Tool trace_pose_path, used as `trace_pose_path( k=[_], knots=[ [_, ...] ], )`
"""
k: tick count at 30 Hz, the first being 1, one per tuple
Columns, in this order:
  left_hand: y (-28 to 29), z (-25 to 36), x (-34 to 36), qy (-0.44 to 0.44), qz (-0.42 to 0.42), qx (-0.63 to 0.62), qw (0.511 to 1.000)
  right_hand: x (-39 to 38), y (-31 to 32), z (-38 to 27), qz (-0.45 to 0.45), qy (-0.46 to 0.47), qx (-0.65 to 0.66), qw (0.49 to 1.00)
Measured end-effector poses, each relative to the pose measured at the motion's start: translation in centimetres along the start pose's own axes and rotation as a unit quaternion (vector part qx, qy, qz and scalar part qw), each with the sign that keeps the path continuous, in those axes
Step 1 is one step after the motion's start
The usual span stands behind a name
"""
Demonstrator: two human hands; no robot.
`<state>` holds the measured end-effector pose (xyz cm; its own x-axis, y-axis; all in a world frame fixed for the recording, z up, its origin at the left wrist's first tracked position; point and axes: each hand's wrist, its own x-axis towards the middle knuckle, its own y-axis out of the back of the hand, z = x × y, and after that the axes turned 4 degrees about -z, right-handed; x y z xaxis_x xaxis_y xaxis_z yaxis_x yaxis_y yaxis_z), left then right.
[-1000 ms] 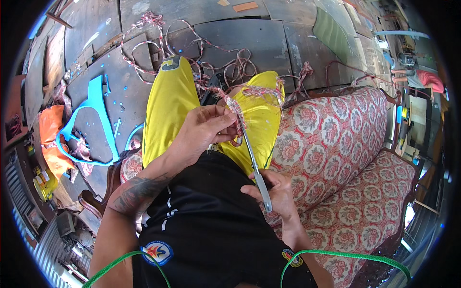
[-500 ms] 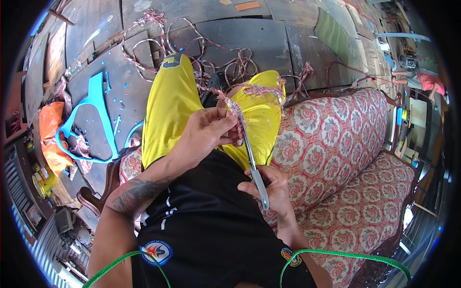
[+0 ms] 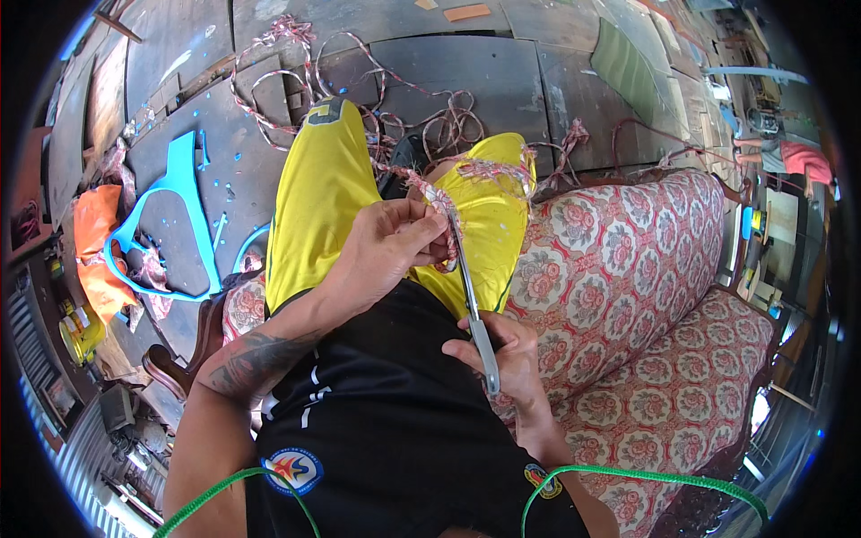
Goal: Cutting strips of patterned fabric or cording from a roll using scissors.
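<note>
- A person seen from their own head, looking down at their lap, in a black shirt point(image 3: 386, 403) and yellow shorts point(image 3: 314, 215), knees raised.
- The left hand point(image 3: 395, 238) is over the lap, its thumb and forefinger pinching a red and white rope point(image 3: 440, 199); the other fingers curl in beneath.
- That pinched part of the rope is between the knees, above the waist of the shorts. Frayed strands point(image 3: 493, 169) of the same colours lie across the right knee.
- The right hand point(image 3: 511, 354), nearer the belly, has its thumb and fingers closed round the grey handle of a long, slim metal tool point(image 3: 484, 341). The tool slants up to the left, and its thin end lies against the rope beside the left fingertips; whether it cuts in cannot be told.
- Beyond the feet, more rope lies in loose loops point(image 3: 457, 103) on a floor of dark boards point(image 3: 448, 58).
- To the left on the floor are a cut blue plastic piece point(image 3: 204, 242), small blue scraps and an orange sheet point(image 3: 97, 224).
- To the right is a sofa point(image 3: 628, 242) with red flowers; far off, another person in a red top point(image 3: 803, 161).
</note>
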<state>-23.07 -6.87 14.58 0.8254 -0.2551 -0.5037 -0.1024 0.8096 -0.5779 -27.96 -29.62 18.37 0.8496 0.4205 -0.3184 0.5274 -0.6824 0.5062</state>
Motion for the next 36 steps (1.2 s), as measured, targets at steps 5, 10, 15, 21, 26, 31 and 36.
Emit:
trace_pose_path(
  k=[5, 10, 15, 21, 26, 31, 36],
  knots=[
    [-0.1, -0.2, 0.0, -0.005, 0.005, -0.014, 1.000, -0.1, 0.0, 0.1, 0.002, 0.026, 0.012, 1.000],
    [0.0, 0.2, 0.3, 0.033, -0.002, -0.121, 0.992, -0.4, 0.5, 0.4, -0.002, 0.018, 0.015, 1.000],
    [0.0, 0.5, 0.5, 0.027, -0.016, -0.082, 0.996, -0.8, 0.7, 0.5, -0.003, 0.018, 0.011, 1.000],
    [-0.2, 0.8, 0.2, 0.020, -0.024, -0.053, 0.998, -1.1, 0.3, 0.5, 0.001, 0.004, 0.016, 1.000],
    [-0.3, 0.7, 0.4, 0.038, -0.005, -0.065, 0.997, -1.2, 0.4, 0.7, 0.001, 0.000, 0.014, 1.000],
    [-0.4, 0.2, 0.5, 0.015, -0.010, -0.043, 0.999, -1.0, 0.5, 0.8, -0.009, 0.008, 0.027, 1.000],
    [-0.7, -0.1, 0.2, 0.006, -0.001, -0.039, 0.999, -0.5, 0.3, 0.5, -0.022, -0.057, 0.087, 0.994]
  ],
)
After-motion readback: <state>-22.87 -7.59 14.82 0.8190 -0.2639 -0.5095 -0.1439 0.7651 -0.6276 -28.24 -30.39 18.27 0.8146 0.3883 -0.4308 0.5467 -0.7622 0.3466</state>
